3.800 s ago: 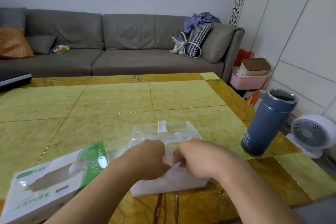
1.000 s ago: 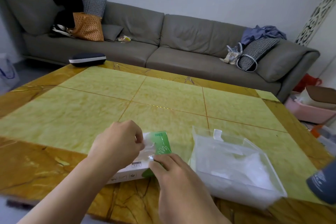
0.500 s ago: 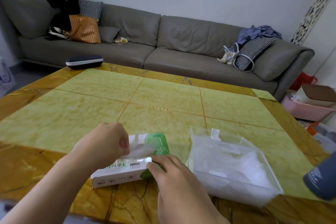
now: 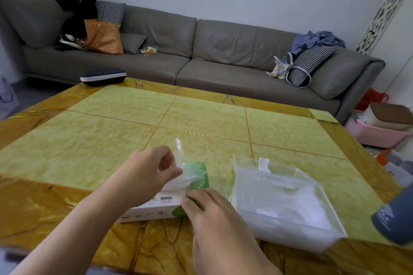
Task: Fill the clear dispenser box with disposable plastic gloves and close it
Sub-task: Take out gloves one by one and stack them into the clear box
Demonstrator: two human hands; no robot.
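Note:
A white and green cardboard glove box (image 4: 156,207) lies near the front edge of the yellow table (image 4: 134,123). My left hand (image 4: 147,174) pinches a thin clear plastic glove (image 4: 178,163) and holds it lifted above the box's opening. My right hand (image 4: 212,214) presses down on the box's green right end with its fingers. To the right stands the clear dispenser box (image 4: 283,198), open on top, with a layer of clear gloves inside and a white tab at its back wall.
A dark blue tumbler (image 4: 395,219) stands at the right edge, close to the dispenser box. A black case (image 4: 102,76) lies at the table's far left corner. A grey sofa (image 4: 178,51) runs behind the table. A pink bin (image 4: 377,131) sits on the floor at right.
My left hand has pulled a glove up out of the cardboard box. Earlier both hands were at the dispenser box; the view has since turned left to the cardboard box.

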